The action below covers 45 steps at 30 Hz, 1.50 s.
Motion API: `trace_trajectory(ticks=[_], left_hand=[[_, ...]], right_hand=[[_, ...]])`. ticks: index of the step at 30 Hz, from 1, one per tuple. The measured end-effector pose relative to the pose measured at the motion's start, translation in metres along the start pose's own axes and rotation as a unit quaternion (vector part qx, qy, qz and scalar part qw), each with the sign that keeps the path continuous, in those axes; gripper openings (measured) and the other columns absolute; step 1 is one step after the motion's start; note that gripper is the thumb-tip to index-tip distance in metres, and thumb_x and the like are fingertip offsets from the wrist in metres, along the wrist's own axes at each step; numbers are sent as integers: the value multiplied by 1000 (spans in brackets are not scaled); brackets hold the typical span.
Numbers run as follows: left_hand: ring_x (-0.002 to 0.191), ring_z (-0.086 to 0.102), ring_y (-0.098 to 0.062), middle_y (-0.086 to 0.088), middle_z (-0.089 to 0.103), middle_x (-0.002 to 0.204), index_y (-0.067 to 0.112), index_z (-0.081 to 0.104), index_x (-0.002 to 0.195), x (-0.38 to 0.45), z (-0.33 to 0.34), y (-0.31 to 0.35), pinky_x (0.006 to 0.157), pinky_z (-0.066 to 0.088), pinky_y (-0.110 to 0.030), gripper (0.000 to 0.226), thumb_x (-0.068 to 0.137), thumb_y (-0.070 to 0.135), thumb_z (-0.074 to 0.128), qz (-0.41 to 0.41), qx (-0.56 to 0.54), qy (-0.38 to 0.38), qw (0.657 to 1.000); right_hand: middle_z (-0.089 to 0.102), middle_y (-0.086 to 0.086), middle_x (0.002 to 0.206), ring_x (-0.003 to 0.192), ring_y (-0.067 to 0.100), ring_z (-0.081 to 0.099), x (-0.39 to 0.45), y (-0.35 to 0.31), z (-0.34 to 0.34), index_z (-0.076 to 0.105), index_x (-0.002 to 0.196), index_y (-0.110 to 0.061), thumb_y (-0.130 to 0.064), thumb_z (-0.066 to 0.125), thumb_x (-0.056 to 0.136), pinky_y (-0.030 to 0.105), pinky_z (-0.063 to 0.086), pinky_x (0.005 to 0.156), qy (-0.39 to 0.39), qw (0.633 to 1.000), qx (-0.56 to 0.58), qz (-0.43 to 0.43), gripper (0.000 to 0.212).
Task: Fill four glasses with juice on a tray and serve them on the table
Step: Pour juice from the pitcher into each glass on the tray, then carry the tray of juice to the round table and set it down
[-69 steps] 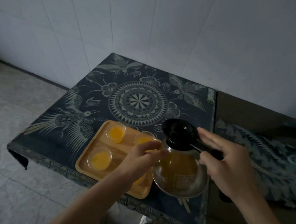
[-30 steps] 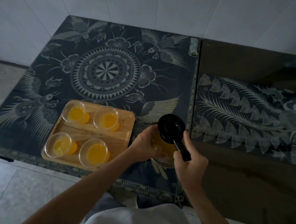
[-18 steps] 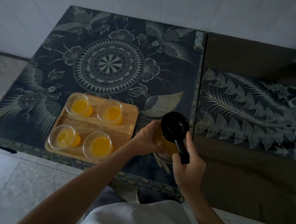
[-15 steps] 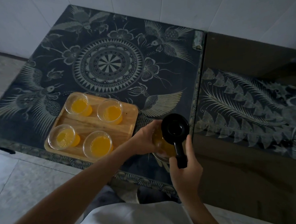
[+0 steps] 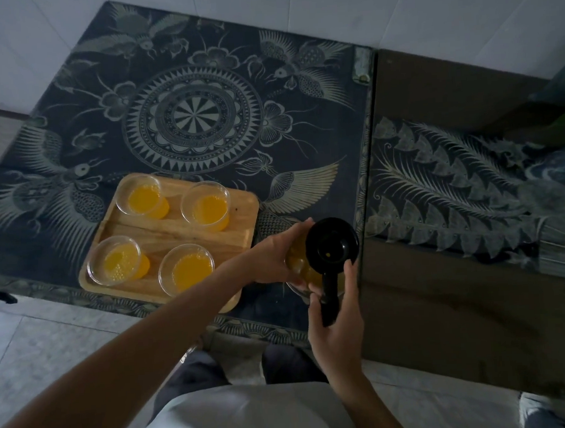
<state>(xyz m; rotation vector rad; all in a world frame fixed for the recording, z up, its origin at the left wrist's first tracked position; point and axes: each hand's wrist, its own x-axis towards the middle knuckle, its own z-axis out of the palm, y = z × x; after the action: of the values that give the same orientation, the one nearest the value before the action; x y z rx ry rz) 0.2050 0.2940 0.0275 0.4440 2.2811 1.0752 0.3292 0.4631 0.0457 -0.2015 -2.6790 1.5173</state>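
Note:
A wooden tray lies near the table's front edge and carries several clear glasses of orange juice: back left glass, back right glass, front left glass, front right glass. To the right of the tray stands a glass juice jug with a black lid and black handle. My left hand rests against the jug's left side. My right hand is wrapped loosely around the black handle from below.
The table wears a dark blue patterned cloth and sits in a white tiled corner. A lower dark surface with a feather-patterned cloth adjoins on the right. Pale floor tiles and my legs are below the front edge.
The jug has come down beside the tray at the table's front right corner. My right hand slid down the handle toward its end. The view shifted downward.

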Motion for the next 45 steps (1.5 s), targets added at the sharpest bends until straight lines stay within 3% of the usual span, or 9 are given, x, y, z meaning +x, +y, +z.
trace_trajectory(ticks=[5, 10, 15, 20, 24, 30, 33, 41, 45], left_hand=[[159, 9, -15, -2, 4, 175, 20, -4, 166, -8, -2, 2, 130, 19, -37, 141, 67, 32, 96, 9, 21, 0, 1000], [159, -1, -8, 7, -6, 173, 24, -3, 166, -36, -33, 28, 128, 10, -27, 127, 78, 37, 88, 42, 32, 62, 997], [160, 0, -12, 11, 2, 174, 32, 9, 166, -79, -84, 41, 130, 14, -49, 106, 86, 43, 79, 57, 8, 175, 983], [158, 12, -33, 10, 8, 172, 29, 17, 165, -129, -133, 28, 125, 27, -59, 99, 87, 51, 74, 8, 35, 291, 956], [159, 6, -3, 24, 3, 171, 46, 19, 162, -169, -170, -12, 127, 20, -55, 92, 85, 60, 66, -17, -44, 332, 942], [155, 14, 0, 16, 14, 171, 50, 35, 153, -211, -202, -93, 126, 17, -38, 60, 96, 49, 57, -88, -164, 417, 890], [153, 32, -13, 7, 34, 166, 55, 43, 147, -228, -204, -142, 127, 24, -45, 55, 94, 63, 54, -162, -198, 447, 857], [109, 66, -34, -16, 67, 131, 16, 51, 150, -219, -173, -210, 83, 46, -38, 45, 105, 24, 55, -318, -101, 351, 875], [106, 67, -34, -12, 66, 129, 18, 53, 146, -207, -160, -230, 91, 56, -48, 43, 105, 31, 52, -292, -8, 312, 904]], right_hand=[[30, 12, 163, 151, 17, 31, 1, -8, -9, 28, 156, -17, -17, 74, 91, 8, 28, 113, 9, 999, -29, -19, 80], [26, 5, 166, 149, 12, 25, 5, -28, -30, 37, 154, -25, -53, 61, 91, 16, 22, 113, 32, 992, -112, -39, 73], [28, 5, 166, 146, 18, 30, 26, -59, -42, 45, 151, -22, -46, 58, 96, 0, 9, 109, 13, 989, -114, -98, 62], [33, -3, 164, 151, 12, 30, 55, -97, -24, 38, 155, -25, -43, 56, 100, 18, 23, 117, -48, 984, -75, -151, 61], [24, -8, 167, 153, 2, 18, 72, -117, 4, 30, 158, -35, -43, 52, 104, 28, 26, 119, -104, 983, -32, -149, 59], [12, -15, 169, 154, 3, 16, 86, -111, 56, 27, 157, -40, -38, 48, 106, 50, 38, 117, -85, 992, -3, -94, 55], [15, -16, 169, 153, 12, 25, 88, -95, 80, 25, 156, -43, -40, 44, 105, 53, 40, 115, -69, 996, -9, -53, 55], [33, -1, 163, 146, 20, 40, 77, -54, 136, 26, 159, -24, -19, 43, 107, 45, 45, 112, -69, 993, -73, 59, 56], [39, 4, 160, 134, 21, 53, 72, -37, 159, 27, 159, -19, -18, 48, 106, 38, 51, 103, -70, 991, -92, 73, 58]])
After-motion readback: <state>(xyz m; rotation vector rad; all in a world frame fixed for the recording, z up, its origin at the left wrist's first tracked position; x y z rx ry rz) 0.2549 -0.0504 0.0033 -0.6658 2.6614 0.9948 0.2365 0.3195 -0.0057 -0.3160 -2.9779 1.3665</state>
